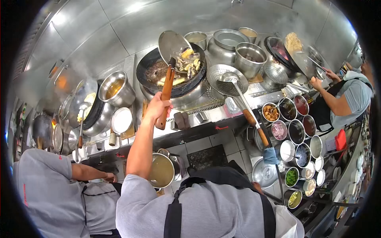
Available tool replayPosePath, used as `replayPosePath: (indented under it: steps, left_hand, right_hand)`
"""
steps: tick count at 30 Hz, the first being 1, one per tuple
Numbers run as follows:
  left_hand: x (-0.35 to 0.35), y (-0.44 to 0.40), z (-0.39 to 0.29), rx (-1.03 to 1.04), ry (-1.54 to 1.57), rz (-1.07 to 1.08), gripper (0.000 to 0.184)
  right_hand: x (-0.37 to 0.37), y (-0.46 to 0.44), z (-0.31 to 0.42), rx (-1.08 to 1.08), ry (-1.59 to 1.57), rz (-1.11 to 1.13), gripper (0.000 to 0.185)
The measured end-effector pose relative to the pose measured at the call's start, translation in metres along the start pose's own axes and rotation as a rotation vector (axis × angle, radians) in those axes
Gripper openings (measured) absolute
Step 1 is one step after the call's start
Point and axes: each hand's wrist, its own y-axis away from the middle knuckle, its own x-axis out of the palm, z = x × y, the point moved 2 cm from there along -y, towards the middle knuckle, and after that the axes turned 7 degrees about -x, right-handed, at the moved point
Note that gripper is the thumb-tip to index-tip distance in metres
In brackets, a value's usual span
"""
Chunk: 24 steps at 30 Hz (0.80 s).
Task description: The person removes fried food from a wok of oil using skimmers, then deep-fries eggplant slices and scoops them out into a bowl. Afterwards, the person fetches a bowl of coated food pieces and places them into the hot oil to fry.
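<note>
My left hand (158, 108) is closed round the wooden handle (167, 89) of a large round skimmer (171, 43). Its metal bowl is tilted over the black wok (145, 71), at the wok's far rim. Yellow and purple pieces, which look like fried eggplant (189, 62), lie at the bowl's right edge. More yellow pieces float in the dark, bubbling oil (156, 73) below. Only a small part of my right hand (257, 186) shows beside my apron, low on the right; its fingers are hidden.
Right of the wok, a ladle (230, 77) rests in a perforated strainer (218, 75), its long handle slanting toward me. Several ingredient pots (297, 131) stand farther right. Co-workers stand on my left (59, 190) and right (345, 95). A pot of cloudy liquid (162, 170) sits below my arm.
</note>
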Motion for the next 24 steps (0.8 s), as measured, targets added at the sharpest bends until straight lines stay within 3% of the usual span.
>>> replayPosePath:
  steps: [4,7,12,19,24]
  left_hand:
    - [0.023,0.008,-0.007,0.081,-0.331,-0.205,0.034]
    - [0.034,0.018,-0.009,0.107,-0.448,-0.336,0.033]
    - [0.031,0.022,-0.018,0.114,-0.196,-0.36,0.028]
    - [-0.029,0.035,-0.024,0.045,-0.565,-0.723,0.031]
    - [-0.029,0.064,-0.008,-0.046,-0.519,-0.64,0.034]
  right_hand:
    - [-0.002,-0.023,0.027,-0.021,0.026,0.064,0.025]
    - [-0.001,-0.049,0.053,-0.028,-0.148,0.045,0.024]
    - [0.001,-0.075,0.085,-0.056,-0.183,0.164,0.022]
    - [-0.019,-0.093,0.065,-0.07,-0.01,0.27,0.018]
    - [-0.04,-0.068,0.054,-0.036,0.109,0.21,0.027]
